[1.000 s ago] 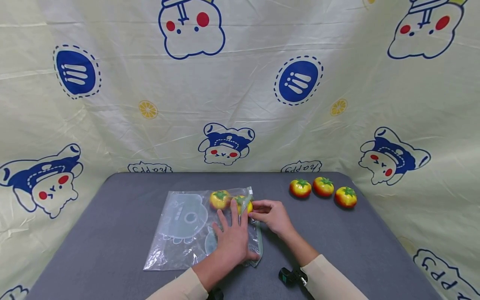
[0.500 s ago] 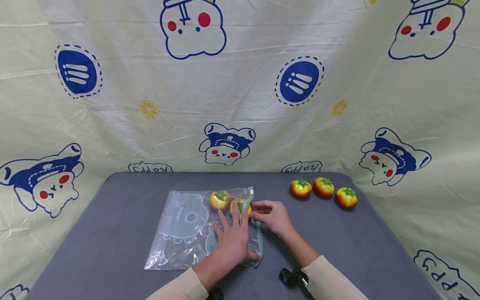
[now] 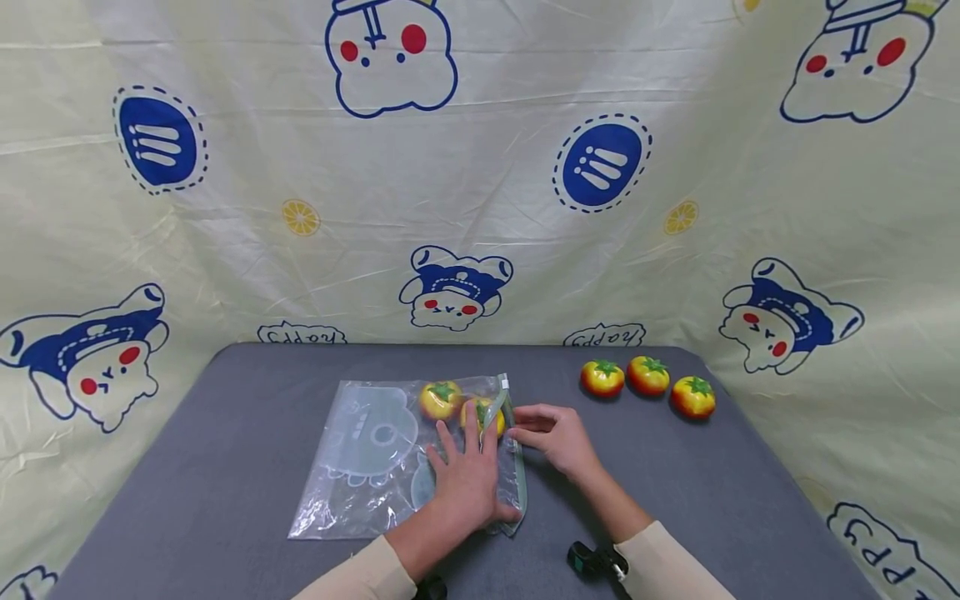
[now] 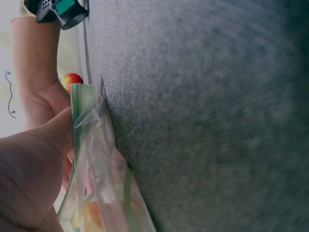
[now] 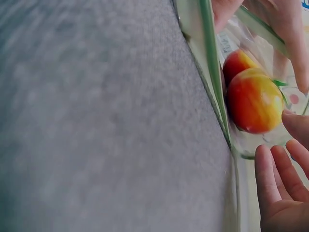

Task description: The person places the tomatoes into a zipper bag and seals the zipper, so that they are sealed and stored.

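On a grey table [image 3: 210, 467], a clear zip bag [image 3: 322, 500] with two tomato-like fruits inside: a mouth-side fruit [image 5: 255, 100] and, just behind, a deeper fruit [image 5: 235, 65]. In the head view, left hand [image 3: 467, 483] spread over the bag, fingers apart, partly covering the mouth-side fruit. Right hand [image 3: 557, 433] just beside the mouth, thumb and extended fingers apart. In the right wrist view, both fruits plain between parted green-edged lips; thumb contact impossible to tell. Three more fruits [image 3: 648, 376] at far right, all visible only from the head.
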Demonstrator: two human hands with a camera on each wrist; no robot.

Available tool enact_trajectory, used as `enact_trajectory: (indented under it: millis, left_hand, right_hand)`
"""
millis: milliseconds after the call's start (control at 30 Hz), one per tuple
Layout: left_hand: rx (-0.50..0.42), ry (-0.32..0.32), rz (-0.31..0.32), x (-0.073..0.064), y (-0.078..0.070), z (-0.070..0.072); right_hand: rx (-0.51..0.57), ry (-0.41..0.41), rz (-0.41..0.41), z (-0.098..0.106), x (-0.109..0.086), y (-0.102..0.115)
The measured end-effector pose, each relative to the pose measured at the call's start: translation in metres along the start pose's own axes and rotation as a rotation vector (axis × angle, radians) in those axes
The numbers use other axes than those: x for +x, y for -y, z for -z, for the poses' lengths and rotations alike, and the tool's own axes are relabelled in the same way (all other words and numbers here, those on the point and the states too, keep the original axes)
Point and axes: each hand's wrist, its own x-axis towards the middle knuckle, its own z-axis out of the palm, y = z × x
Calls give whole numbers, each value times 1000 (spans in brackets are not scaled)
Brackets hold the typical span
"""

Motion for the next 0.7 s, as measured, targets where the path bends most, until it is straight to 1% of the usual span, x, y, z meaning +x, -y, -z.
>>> enact_trajectory:
  millis: [133,500,600,700]
  left_hand:
    - [-7,0,2,-1,0,2]
    - [-25,12,1,-2,0,4]
    - [-21,7,1,-3,-1,4]
    - [-12,-6,0,-4,-1,3]
  right_hand:
    - [-23,-28,2,6,-3,-3]
    - [-41,-123,-42,25,-14,-4]
    - [-43,-165,-35,32,-15,-6]
    - [-21,-215,-18,41,-16,-10]
